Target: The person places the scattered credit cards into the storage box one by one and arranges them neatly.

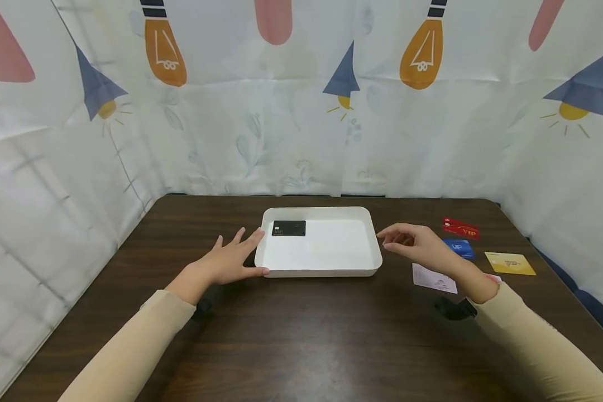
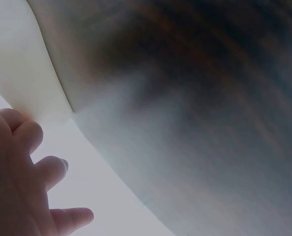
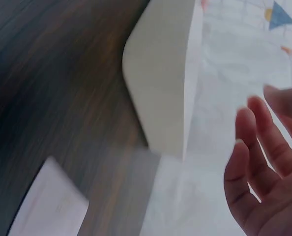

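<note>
A shallow white tray (image 1: 331, 273) stands on the table, with a black VIP card (image 1: 288, 228) lying flat in its back left part. My left hand (image 1: 231, 258) is at the tray's left side, fingers spread and fingertips right at the rim; in the left wrist view its fingers (image 2: 52, 172) overlap the tray wall. Just off the tray's right side hovers my right hand (image 1: 417, 244), fingers loosely bent and holding nothing. Beneath and beside the right forearm lie a blue card (image 1: 460, 248) and a pale pinkish card (image 1: 434, 278), each partly covered in the head view.
Farther right on the dark wooden table (image 1: 301, 335) lie a red VIP card (image 1: 460, 228) and a gold card (image 1: 510, 263). Another card (image 1: 493, 277) peeks out behind the right wrist. A printed white curtain (image 1: 291, 134) hangs behind the table's back edge.
</note>
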